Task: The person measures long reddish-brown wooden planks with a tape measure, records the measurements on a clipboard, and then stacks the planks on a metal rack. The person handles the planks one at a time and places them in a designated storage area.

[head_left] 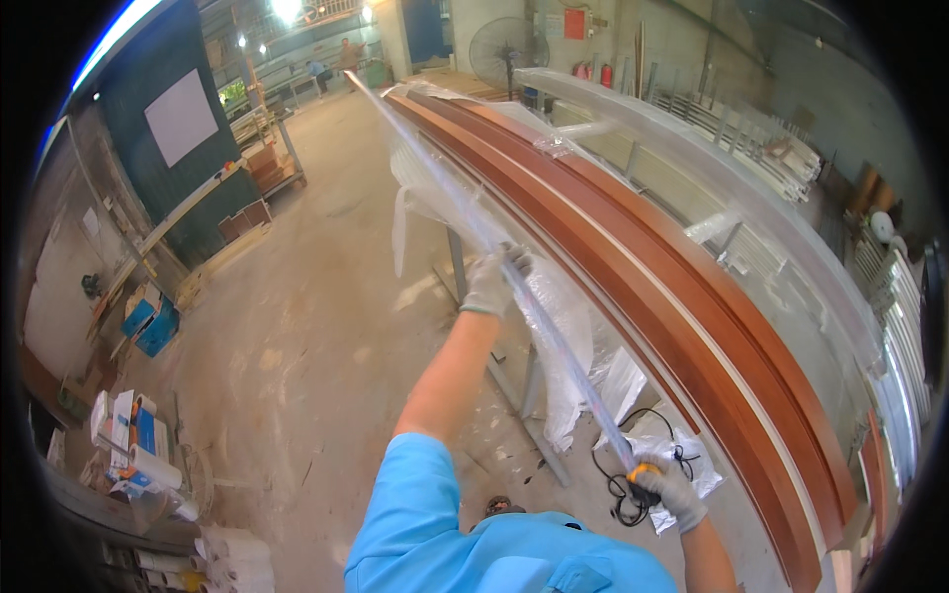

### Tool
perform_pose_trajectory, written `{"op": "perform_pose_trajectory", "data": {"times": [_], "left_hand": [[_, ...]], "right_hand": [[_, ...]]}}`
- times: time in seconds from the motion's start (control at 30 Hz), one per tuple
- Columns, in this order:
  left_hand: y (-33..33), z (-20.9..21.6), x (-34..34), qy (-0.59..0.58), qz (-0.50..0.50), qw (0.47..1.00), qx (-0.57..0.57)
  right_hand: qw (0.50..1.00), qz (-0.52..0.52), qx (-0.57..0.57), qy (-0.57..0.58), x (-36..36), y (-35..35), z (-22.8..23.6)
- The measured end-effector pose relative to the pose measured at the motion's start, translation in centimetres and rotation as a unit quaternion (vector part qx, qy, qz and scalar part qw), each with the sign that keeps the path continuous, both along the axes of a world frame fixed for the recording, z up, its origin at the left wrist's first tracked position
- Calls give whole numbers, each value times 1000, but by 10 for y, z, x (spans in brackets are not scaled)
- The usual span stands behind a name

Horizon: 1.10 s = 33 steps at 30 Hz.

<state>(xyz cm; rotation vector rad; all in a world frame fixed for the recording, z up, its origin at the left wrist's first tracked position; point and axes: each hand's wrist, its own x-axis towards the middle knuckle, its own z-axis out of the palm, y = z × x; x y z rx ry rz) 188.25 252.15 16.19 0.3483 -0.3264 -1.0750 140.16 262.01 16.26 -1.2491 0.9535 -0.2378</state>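
Note:
My left hand [493, 281], in a pale work glove, is closed around the middle of a long, thin, silvery-blue strip [560, 348]. The strip runs slantwise from near my body toward the far end of the workpiece. At its near end, my gloved right hand [676, 493] grips an orange and black tape measure [647, 472], partly hidden by the fingers. Beside the strip on the right lie long reddish-brown profiles [633, 259] with a pale line along them. Clear plastic wrap [561, 395] hangs from their left side, below the strip.
A black cord [605, 474] lies looped by my right hand. Metal stand legs [529, 420] rise from the concrete floor. Farther right lies a film-wrapped profile [682, 133]. A blue box [150, 321] and white rolls [156, 466] stand at left. A large fan [508, 49] stands at the back.

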Motion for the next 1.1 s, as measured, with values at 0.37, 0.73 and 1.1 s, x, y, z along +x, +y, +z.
{"op": "perform_pose_trajectory", "data": {"times": [0.37, 0.73, 1.1], "left_hand": [[115, -24, -161, -156, -106, 963, 195], [137, -38, -91, -48, -36, 995, 81], [209, -108, -41, -127, 89, 971, 182]], "right_hand": [[999, -43, 2, -24, 2, 36, -63], [995, -27, 92, -18, -33, 95, -76], [965, 106, 49, 235, -56, 83, -50]]}}
